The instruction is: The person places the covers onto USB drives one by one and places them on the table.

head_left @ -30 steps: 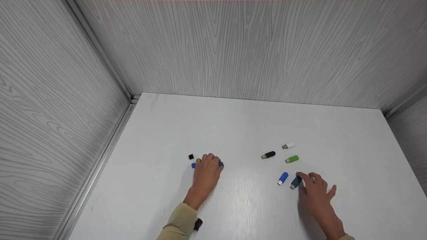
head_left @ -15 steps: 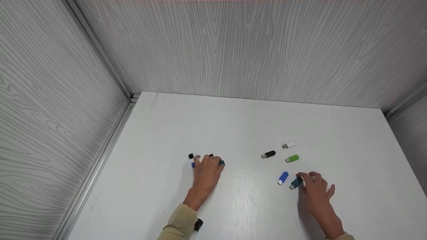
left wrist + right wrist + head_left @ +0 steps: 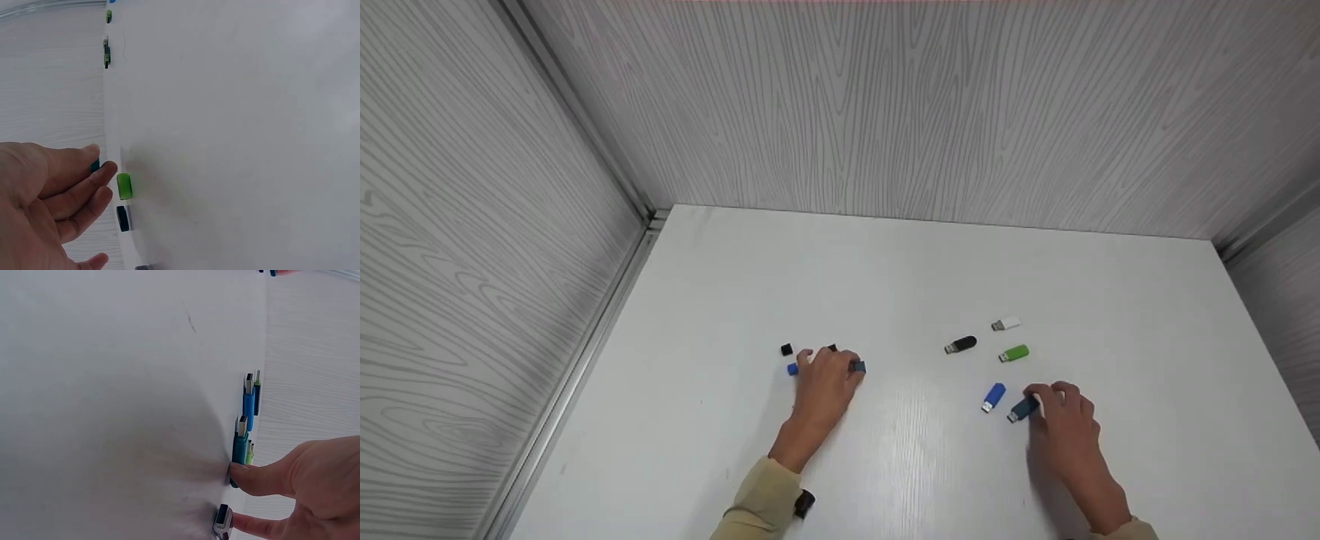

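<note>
A teal cap [image 3: 858,367] sits between the thumb and a finger of my left hand [image 3: 825,382]; in the left wrist view only a sliver of this teal cap [image 3: 94,165] shows. A green cap [image 3: 124,186] and a black cap [image 3: 122,218] lie below those fingers. My right hand [image 3: 1069,431] pinches the back end of a teal USB stick [image 3: 1022,409], its metal plug bare. The right wrist view has the thumb against the teal USB stick [image 3: 240,449]. A silvery piece with a dark opening [image 3: 223,516] touches another finger there.
Just left of the teal stick lies a blue USB stick [image 3: 993,397]. Farther back are green [image 3: 1014,353], black [image 3: 961,345] and white [image 3: 1006,324] USB sticks. A black cap [image 3: 787,349] and a blue cap [image 3: 792,369] lie left of my left hand.
The teal stick has turned slightly, its plug swinging left. My left hand's outer finger has spread away, and a dark cap shows beyond its fingers. The right hand's outermost finger has drawn in.
</note>
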{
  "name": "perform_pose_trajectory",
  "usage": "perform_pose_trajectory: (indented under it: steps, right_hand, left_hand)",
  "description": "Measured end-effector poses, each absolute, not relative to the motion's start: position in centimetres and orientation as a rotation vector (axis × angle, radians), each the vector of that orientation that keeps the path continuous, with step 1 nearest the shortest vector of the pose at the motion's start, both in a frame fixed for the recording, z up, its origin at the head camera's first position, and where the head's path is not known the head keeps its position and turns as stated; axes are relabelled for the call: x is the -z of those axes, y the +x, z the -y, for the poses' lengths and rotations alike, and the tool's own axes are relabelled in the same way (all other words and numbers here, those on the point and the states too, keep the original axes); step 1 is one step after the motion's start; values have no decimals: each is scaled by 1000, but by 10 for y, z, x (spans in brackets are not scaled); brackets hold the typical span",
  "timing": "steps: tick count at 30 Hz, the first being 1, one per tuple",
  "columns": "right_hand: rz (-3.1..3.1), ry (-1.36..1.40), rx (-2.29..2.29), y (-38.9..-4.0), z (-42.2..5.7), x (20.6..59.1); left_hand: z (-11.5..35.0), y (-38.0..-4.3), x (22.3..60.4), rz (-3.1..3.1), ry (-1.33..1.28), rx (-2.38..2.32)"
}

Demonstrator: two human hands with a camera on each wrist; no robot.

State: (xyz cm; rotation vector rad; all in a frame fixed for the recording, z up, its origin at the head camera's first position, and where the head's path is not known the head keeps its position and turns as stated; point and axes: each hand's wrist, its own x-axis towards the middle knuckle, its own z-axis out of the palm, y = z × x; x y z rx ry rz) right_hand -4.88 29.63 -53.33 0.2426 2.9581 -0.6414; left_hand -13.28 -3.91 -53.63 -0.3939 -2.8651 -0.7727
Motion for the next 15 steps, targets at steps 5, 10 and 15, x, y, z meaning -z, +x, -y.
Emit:
perform_pose_trajectory:
  steps: [5,10,15]
  right_hand:
    - [-2992,225,597,-48,-298,533]
    - [-3029,210,586,-49,-299,533]
    - [-3019,214,605,-49,-301,532]
  left_hand:
    - [39,-132,534,2872,-371,829]
    - [40,-134,535,2851,-357,986]
    - [42,-136,536,2833,-369,1177]
